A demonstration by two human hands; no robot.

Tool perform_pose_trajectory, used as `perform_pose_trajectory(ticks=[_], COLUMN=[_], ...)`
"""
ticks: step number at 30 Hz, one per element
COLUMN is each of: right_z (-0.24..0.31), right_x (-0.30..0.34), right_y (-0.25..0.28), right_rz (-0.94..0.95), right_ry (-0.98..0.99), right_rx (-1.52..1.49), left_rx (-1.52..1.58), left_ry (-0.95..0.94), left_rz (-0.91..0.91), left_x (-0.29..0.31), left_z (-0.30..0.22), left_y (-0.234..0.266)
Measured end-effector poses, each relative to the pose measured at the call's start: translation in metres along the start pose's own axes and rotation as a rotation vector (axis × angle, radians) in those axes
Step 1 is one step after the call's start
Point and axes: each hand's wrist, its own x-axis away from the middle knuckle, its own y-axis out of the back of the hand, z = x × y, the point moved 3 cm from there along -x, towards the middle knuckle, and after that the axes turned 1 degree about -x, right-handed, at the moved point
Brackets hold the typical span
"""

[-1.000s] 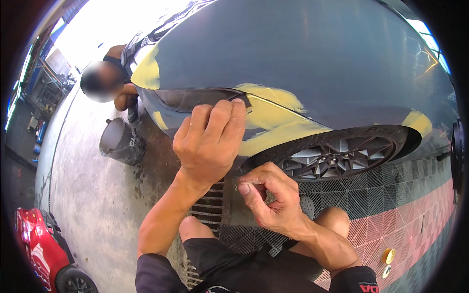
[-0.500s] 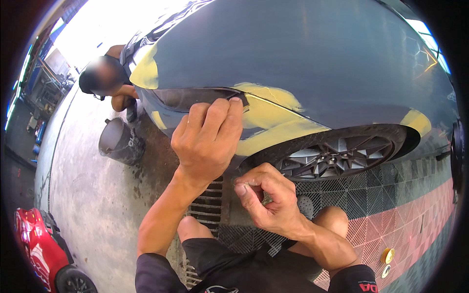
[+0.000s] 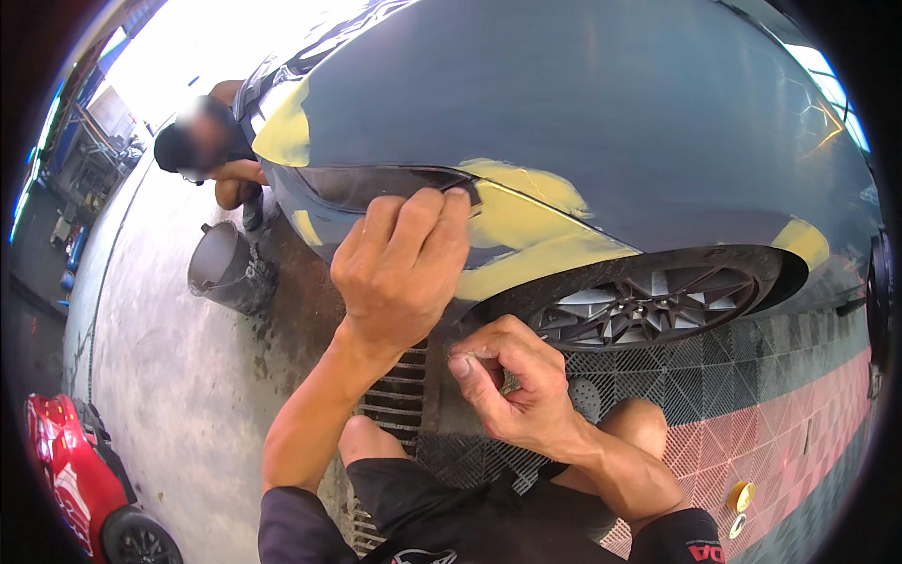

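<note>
Where yellow patches (image 3: 528,223) mark grey bodywork (image 3: 526,94), concrete floor (image 3: 178,376), dark bucket (image 3: 240,279)

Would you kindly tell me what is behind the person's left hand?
Past the edges of the left hand, part of a dark headlight and a yellow patch on the grey car show. Whatever the hand itself covers cannot be seen.
</note>
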Motion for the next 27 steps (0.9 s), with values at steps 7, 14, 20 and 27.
perform_pose_trajectory(ticks=[7,14,20,27], right_z=[0.002,-0.006,-0.005,0.003], right_x=[0.002,0.003,0.004,0.002], right_y=[0.001,-0.002,-0.011,0.007], right_rz=[0.014,0.03,0.059,-0.055], right_ry=[0.02,0.018,0.001,0.11], right_rx=[0.038,0.037,0.041,0.212], left_rx=[0.01,-0.001,-0.005,0.113], left_ry=[0.012,0.01,0.03,0.297], left_rz=[0.003,0.011,0.049,0.09], left_x=[0.006,0.0,0.002,0.071], left_z=[0.001,-0.002,-0.001,0.007], left_y=[0.0,-0.003,-0.001,0.05])
